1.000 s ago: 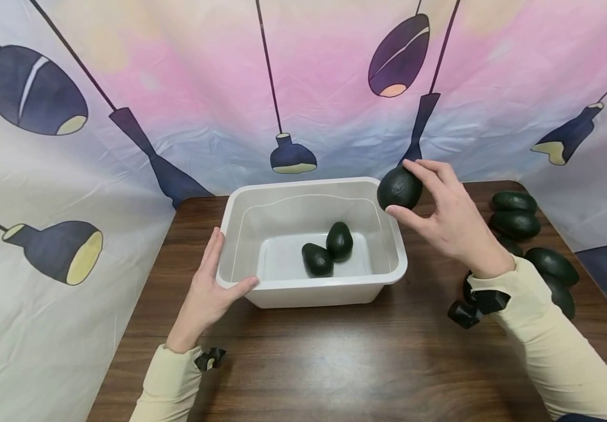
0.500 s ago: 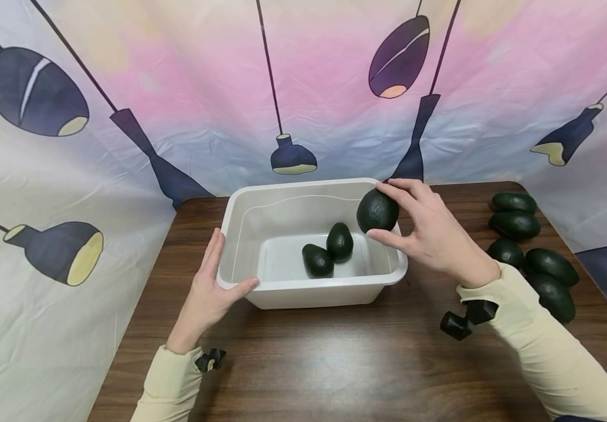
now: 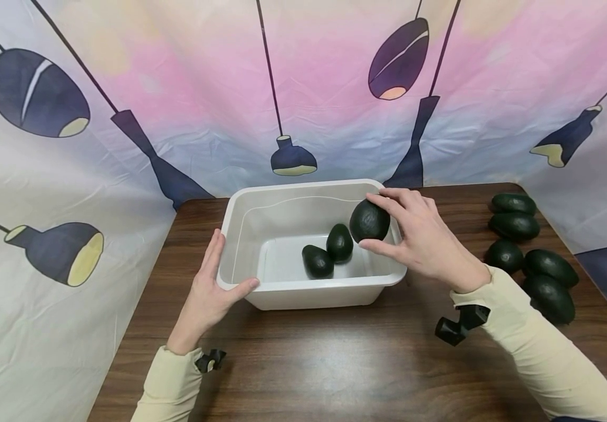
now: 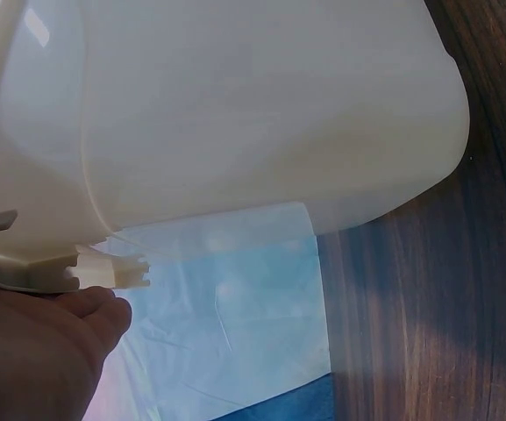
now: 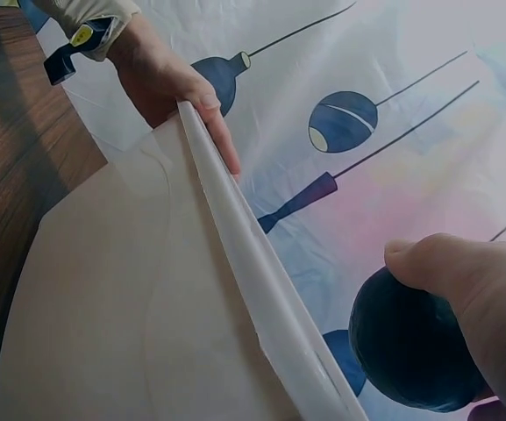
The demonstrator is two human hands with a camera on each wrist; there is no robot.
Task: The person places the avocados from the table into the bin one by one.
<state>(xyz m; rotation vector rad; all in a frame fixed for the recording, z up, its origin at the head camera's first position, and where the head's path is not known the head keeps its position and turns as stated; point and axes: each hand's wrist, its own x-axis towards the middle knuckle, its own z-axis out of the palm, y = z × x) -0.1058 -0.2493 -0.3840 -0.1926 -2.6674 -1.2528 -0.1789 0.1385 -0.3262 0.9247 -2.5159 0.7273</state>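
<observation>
My right hand [image 3: 427,237] grips a dark green avocado [image 3: 369,221], thumb at the near side and fingers over its far side. The fruit is over the right part of a white plastic tub [image 3: 314,285]. On the tub's floor lie two more avocados, one [image 3: 318,261] touching the other [image 3: 339,242]. At the tub's left end my left hand [image 3: 205,299] rests, fingers straight along the outside and thumb over the front rim. In the right wrist view the held avocado [image 5: 410,342] shows beyond the tub's rim [image 5: 253,263], under my thumb.
Several avocados [image 3: 514,225] lie grouped on the right side of the brown wooden table [image 3: 324,363]. Behind the table hangs a cloth [image 3: 203,88] printed with lamps. Each wrist wears a small black camera [image 3: 461,325].
My right hand has carried the avocado leftward and lower, from beyond the tub's right rim to over its inside. The left hand and the tub have stayed in place.
</observation>
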